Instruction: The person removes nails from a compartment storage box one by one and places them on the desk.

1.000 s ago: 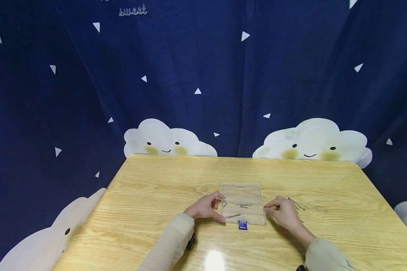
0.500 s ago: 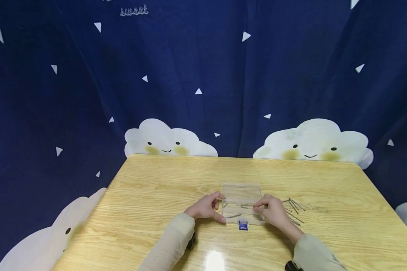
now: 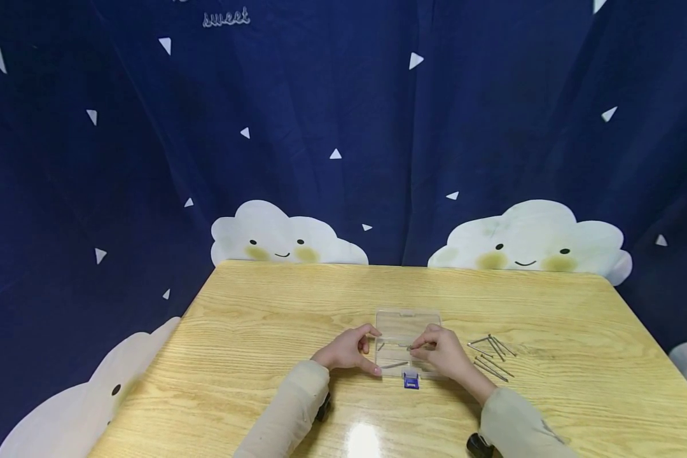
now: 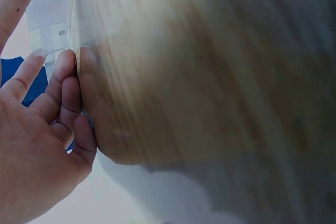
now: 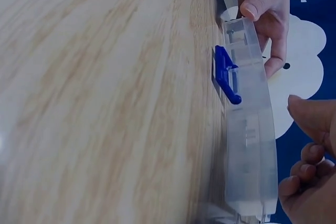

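Observation:
A clear plastic box lies on the table with its lid folded back and a blue latch hanging at the front. My left hand grips the box's left end, thumb at the front corner and index finger near the hinge. Inside, a long nail lies in the front part and a short one at the back left. Over the box, my right hand pinches a nail, mostly hidden by the fingertips, close to other small metal pieces in the back part.
Several loose nails lie spread on the wooden table to the right of the box, beyond the right hand. A dark blue curtain with white clouds hangs behind the table's back edge.
My right hand has moved left from beside the box's right edge to over its middle, uncovering the loose nails. The left hand has stayed on the box.

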Motion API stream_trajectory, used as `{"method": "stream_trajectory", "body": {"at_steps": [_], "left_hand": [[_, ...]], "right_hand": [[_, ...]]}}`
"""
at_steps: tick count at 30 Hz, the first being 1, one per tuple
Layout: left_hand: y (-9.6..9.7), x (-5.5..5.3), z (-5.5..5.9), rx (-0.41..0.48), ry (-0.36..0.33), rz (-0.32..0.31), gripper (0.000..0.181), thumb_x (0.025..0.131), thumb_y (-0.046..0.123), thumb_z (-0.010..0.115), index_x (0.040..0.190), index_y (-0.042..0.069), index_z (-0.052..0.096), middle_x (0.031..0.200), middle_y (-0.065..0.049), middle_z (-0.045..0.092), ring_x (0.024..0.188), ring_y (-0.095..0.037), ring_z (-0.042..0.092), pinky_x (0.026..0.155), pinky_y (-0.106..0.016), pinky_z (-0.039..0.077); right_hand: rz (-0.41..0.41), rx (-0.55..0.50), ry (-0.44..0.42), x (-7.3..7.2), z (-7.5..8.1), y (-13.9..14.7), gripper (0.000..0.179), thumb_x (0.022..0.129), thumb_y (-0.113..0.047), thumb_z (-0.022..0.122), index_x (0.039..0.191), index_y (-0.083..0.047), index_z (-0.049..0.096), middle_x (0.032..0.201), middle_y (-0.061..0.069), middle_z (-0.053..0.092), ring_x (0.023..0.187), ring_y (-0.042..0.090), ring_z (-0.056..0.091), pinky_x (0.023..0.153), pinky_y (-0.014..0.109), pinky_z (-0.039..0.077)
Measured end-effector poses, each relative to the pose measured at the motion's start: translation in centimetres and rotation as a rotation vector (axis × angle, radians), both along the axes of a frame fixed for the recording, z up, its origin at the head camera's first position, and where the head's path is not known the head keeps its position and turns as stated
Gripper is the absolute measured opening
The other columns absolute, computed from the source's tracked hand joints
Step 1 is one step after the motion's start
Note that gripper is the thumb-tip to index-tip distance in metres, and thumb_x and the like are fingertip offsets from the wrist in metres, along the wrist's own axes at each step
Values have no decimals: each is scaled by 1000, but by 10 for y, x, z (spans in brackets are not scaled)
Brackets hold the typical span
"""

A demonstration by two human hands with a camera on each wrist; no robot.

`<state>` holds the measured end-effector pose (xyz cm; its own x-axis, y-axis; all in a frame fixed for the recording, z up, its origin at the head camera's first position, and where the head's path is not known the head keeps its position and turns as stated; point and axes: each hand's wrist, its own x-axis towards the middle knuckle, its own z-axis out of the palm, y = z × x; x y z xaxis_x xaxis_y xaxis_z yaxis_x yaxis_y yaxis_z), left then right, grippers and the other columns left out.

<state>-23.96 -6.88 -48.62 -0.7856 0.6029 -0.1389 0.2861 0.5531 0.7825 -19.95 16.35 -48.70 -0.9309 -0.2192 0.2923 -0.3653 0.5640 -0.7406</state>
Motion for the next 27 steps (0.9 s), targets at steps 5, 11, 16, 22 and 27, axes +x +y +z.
{"method": "stream_trajectory", "body": {"at_steps": [5, 11, 16, 22, 27], "left_hand": [[-1, 0, 0, -4, 2, -3, 63, 65, 18, 84, 118, 11, 51, 76, -6, 49, 63, -9, 40, 59, -21, 34], [-1, -1, -1, -11, 1, -2, 63, 65, 18, 84, 118, 12, 51, 77, -9, 49, 62, -10, 39, 58, -21, 34], [-2, 0, 0, -9, -8, 0, 62, 65, 17, 83, 118, 12, 51, 78, -10, 49, 62, -10, 39, 57, -21, 33], [-1, 1, 1, -11, -6, 1, 61, 65, 17, 83, 118, 12, 51, 77, -8, 49, 62, -10, 39, 57, -21, 33], [0, 0, 1, -14, -7, 3, 61, 66, 18, 83, 117, 13, 51, 77, -7, 48, 63, -10, 39, 58, -21, 33]], "right_hand": [[87, 3, 15, -3, -2, -6, 10, 67, -2, 77, 75, -5, 72, 68, -3, 49, 63, 11, 43, 57, 23, 37], [204, 2, 24, -7, -2, -15, 12, 68, -4, 78, 79, -2, 73, 69, 3, 49, 62, 16, 42, 57, 24, 36], [291, 26, 77, -11, -4, -21, 13, 67, -5, 78, 80, -3, 74, 68, 5, 45, 62, 14, 38, 58, 23, 34], [380, 68, 116, -17, -8, -25, 11, 69, -9, 78, 78, -7, 75, 70, -5, 33, 65, 9, 33, 60, 21, 30], [403, 102, 132, -19, -10, -28, 11, 69, -12, 78, 79, -8, 75, 72, -8, 30, 67, 5, 30, 60, 20, 29]]}}
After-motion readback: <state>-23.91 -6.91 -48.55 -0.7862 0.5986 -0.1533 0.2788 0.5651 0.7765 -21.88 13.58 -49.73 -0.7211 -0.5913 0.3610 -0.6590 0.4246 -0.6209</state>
